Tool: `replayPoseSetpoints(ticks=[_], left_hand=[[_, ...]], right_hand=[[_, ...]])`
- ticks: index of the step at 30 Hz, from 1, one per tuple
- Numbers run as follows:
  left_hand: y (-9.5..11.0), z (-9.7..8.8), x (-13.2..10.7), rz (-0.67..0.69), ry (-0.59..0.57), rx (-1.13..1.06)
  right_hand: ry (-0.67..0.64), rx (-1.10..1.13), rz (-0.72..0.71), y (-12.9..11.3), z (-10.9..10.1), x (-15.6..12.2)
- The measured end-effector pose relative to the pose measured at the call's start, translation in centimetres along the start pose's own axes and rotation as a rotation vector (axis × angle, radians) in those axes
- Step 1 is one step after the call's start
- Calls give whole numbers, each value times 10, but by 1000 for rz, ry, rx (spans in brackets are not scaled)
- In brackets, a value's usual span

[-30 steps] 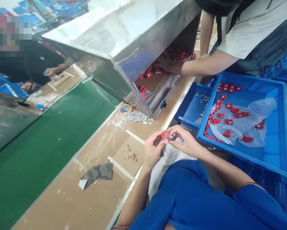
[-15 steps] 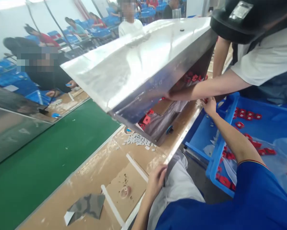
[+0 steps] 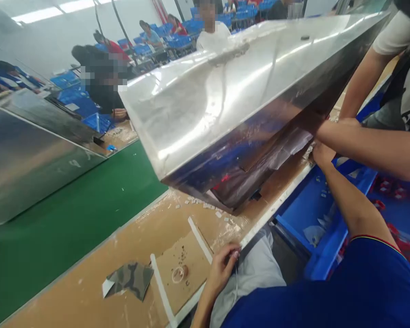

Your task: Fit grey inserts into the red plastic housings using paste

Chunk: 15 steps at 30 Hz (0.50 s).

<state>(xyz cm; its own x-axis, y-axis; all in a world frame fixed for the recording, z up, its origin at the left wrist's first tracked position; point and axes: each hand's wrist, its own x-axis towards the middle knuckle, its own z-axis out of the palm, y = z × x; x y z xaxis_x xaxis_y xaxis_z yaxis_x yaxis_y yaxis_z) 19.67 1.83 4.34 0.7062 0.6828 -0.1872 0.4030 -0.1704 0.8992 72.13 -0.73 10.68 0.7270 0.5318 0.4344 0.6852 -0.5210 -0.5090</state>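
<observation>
Gauging the stainless-steel housing point(image 3: 232, 105) at centre frame, above the paper-covered bench point(image 3: 177, 232): it appears stiff, heavy and slippery, so take hold at its lower edge, not the polished face. My right hand point(image 3: 323, 154) sits beneath that edge beside a co-worker's forearm point(image 3: 372, 148), fingers too hidden to judge. My left hand point(image 3: 222, 268) rests lower, fingers loosely curled, grasping nothing visible.

1. I see the right hand point(image 3: 323, 155) just under the near corner of the steel box point(image 3: 225, 105), above the blue tray point(image 3: 328, 228).
2. A co-worker's arm point(image 3: 372, 146) reaches in just beside it, toward the box.
3. Below the box, the left hand point(image 3: 223, 266) curls at the table edge point(image 3: 221, 230), near a camouflage scrap point(image 3: 129, 280).
</observation>
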Motion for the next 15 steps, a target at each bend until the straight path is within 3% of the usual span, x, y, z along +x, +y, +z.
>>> replayPoseSetpoints(ticks=[2, 4, 6, 8, 10, 11, 13, 15], left_hand=[[5, -1, -8, 43, -37, 25], [9, -4, -21, 47, -98, 21], [12, -8, -37, 30, -153, 11], [13, -14, -53, 17, -193, 6], [13, -21, -67, 14, -223, -4], [12, -25, -73, 9, -232, -14], [8, -32, -82, -14, -224, -37], [1, -39, -90, -49, -180, -51]], right_hand=[[-48, -103, 128, -2, 2, -37], [-176, -162, 150, -13, -2, -84], [-357, -140, 34, -37, -9, -129], [-492, -44, -194, -74, -16, -158], [-494, 103, -427, -119, -15, -166], [-459, 178, -473, -142, -12, -161], [-416, 339, -442, -189, 1, -140], [-390, 534, -292, -236, 13, -110]])
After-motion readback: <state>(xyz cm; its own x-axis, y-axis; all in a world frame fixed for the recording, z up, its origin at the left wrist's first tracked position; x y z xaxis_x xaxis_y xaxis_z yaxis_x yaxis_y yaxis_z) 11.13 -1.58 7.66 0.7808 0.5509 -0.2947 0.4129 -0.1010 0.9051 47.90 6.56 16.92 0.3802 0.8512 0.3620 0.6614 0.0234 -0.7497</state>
